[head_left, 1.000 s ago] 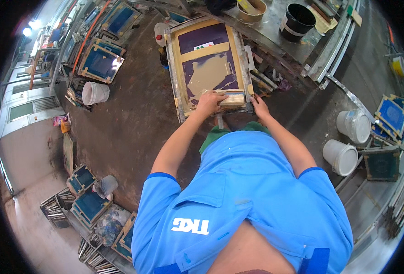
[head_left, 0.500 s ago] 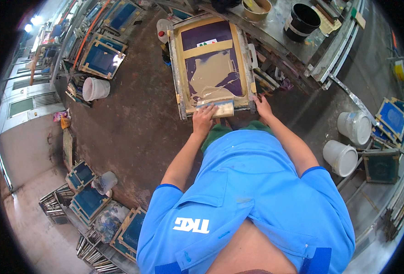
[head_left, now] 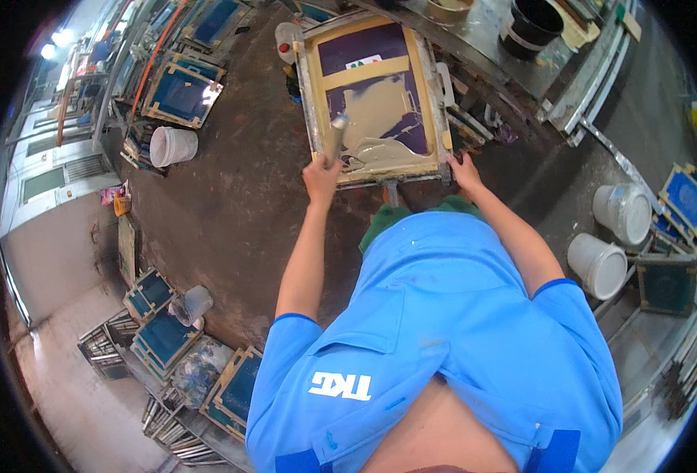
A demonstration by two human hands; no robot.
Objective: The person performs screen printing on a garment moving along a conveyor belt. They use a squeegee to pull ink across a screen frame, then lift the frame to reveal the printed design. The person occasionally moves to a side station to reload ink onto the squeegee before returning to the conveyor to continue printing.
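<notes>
In front of me lies a screen printing frame, its edges taped in tan, with a dark purple mesh. Beige ink covers much of the mesh, with a thick wavy band near my end. My left hand is closed round a squeegee, turned nearly end-on above the frame's near left corner. My right hand pinches the frame's near right corner. A small white card with coloured marks shows beyond a tan strip across the mesh.
A metal bench with a black bucket stands at the far right. White pails sit to my right, another pail to the left. Framed screens lean at the left; a jug stands beside the frame's far left corner.
My left hand has moved left with the squeegee, which has turned from lying across the near edge to pointing away from me. My right hand stays at the frame's corner. The view has shifted slightly.
</notes>
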